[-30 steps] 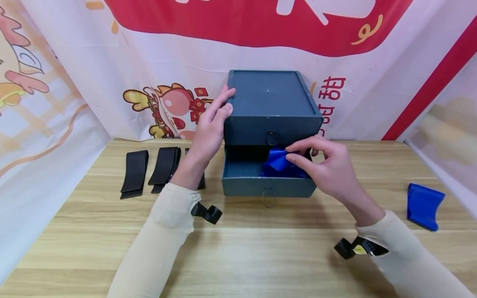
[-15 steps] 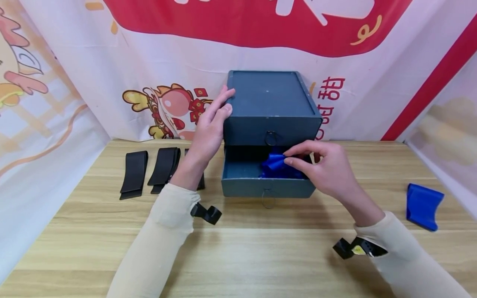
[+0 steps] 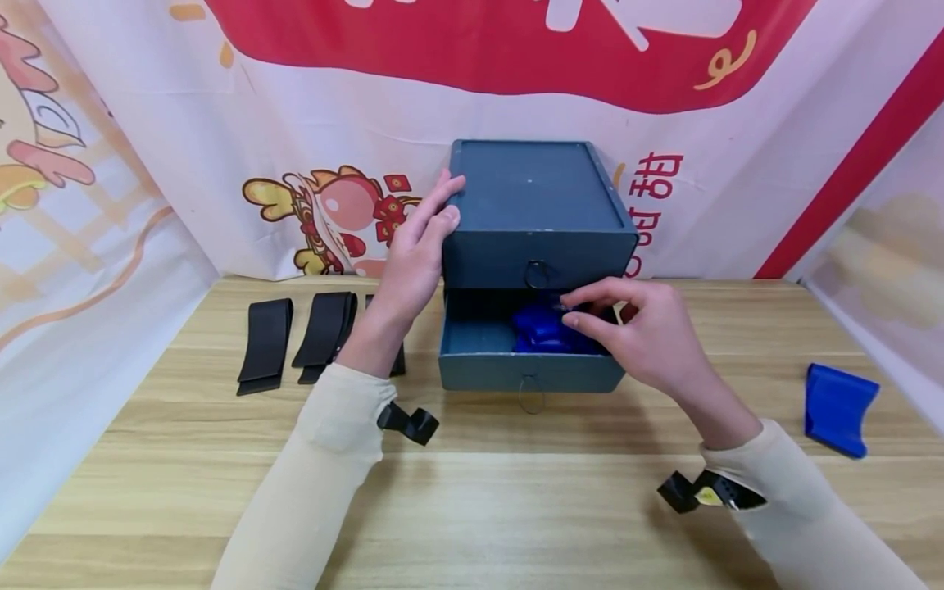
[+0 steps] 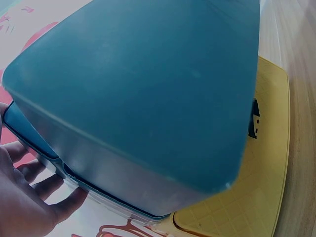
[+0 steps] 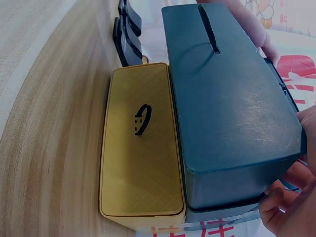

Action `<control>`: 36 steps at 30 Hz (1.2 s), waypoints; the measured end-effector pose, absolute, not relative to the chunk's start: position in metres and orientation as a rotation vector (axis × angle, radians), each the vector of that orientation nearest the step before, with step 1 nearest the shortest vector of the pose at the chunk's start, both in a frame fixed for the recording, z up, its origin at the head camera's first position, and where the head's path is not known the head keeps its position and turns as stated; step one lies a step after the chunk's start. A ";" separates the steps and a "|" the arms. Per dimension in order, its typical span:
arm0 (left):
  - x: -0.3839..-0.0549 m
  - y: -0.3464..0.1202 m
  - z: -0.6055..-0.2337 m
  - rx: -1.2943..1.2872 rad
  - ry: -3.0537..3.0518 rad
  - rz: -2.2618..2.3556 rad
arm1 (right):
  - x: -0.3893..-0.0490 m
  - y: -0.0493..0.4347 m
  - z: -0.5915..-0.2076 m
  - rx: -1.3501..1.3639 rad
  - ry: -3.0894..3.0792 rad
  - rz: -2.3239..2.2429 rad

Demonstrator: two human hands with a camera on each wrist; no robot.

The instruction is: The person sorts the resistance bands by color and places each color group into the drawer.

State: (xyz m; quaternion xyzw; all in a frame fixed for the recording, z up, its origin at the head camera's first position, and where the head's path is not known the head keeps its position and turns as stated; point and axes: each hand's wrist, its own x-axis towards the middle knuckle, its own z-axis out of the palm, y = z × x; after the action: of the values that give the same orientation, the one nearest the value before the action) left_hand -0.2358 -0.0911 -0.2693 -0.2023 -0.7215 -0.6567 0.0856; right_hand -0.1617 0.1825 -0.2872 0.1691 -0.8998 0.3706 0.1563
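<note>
A blue-grey box with two stacked drawers (image 3: 538, 184) stands on the table, its lower drawer (image 3: 479, 332) pulled out. Crumpled blue shiny fabric (image 3: 542, 326) lies in that drawer's right half. My right hand (image 3: 645, 336) reaches over the drawer's right side, thumb and index fingertips a small gap apart right at the fabric. My left hand (image 3: 420, 246) rests with extended fingers against the box's left side. The left wrist view shows a large teal drawer (image 4: 143, 94) beside left-hand fingers (image 4: 49, 190). In the right wrist view, fingers (image 5: 281, 195) lie by the teal drawer's edge.
Folded black strips (image 3: 265, 344) lie left of the box, one partly hidden by the left arm. A folded blue piece (image 3: 841, 408) lies far right on the wooden table (image 3: 501, 508). A yellow drawer front (image 5: 140, 163) with a black loop shows in the right wrist view.
The blue fabric has sunk from between my right fingertips and settled lower in the drawer. The right hand has dropped slightly. My left hand keeps its place on the box.
</note>
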 end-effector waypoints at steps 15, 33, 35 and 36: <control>-0.234 -0.091 -0.267 -0.584 -2.166 -1.960 | -0.162 0.184 -0.287 0.501 -2.560 1.103; -0.235 -0.091 -0.268 -0.573 -2.169 -1.966 | -0.152 0.240 -0.276 0.427 -2.368 1.293; -0.235 -0.091 -0.268 -0.574 -2.169 -1.962 | -0.149 0.254 -0.274 0.371 -2.368 1.306; -0.235 -0.091 -0.268 -0.577 -2.169 -1.962 | -0.147 0.262 -0.273 0.333 -2.366 1.305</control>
State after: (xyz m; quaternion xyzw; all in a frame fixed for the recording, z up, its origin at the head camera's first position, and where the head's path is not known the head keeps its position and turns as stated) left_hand -0.2347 -0.0906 -0.2678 -0.1928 -0.7253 -0.6560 0.0802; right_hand -0.1471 0.2617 -0.2729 0.1196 -0.8501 0.4688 0.2081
